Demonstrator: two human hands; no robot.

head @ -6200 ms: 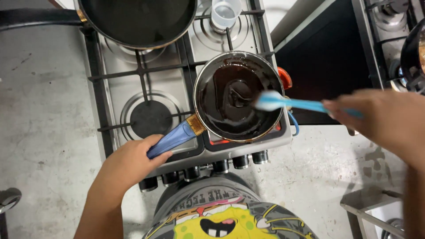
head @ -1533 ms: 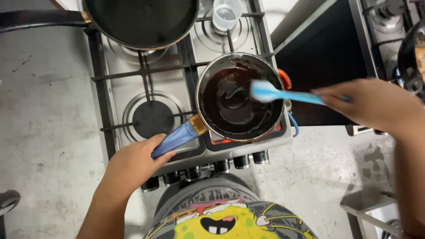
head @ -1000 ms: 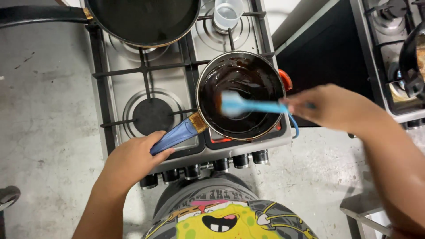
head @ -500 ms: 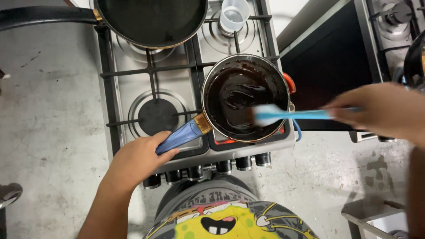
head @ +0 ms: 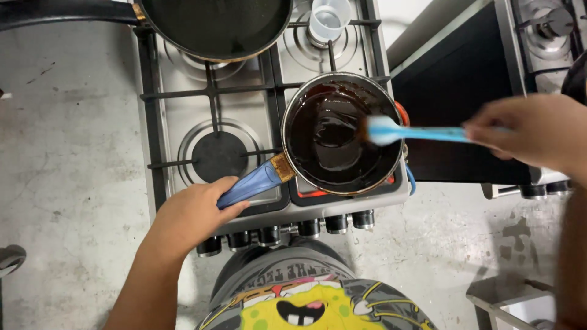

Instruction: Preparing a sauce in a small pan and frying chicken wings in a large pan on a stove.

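A small saucepan (head: 293, 131) with a thick dark brown mixture (head: 333, 143) sits on the front right burner of a steel gas stove (head: 183, 110). My left hand (head: 192, 214) grips the pan's blue handle (head: 251, 183). My right hand (head: 535, 131) holds a light blue silicone spatula (head: 422, 133) by its handle; the blade is at the right side of the pan, over the mixture near the rim.
A large dark frying pan (head: 214, 21) rests on the back left burner, a small clear cup (head: 327, 18) on the back right. The front left burner (head: 214, 156) is bare. Black knobs (head: 309, 229) line the stove front. A second stove (head: 544, 30) stands at right.
The spatula blade moved from the lower right part of the pan up to the right rim. Earlier it swept across the mixture. My left hand stayed on the handle.
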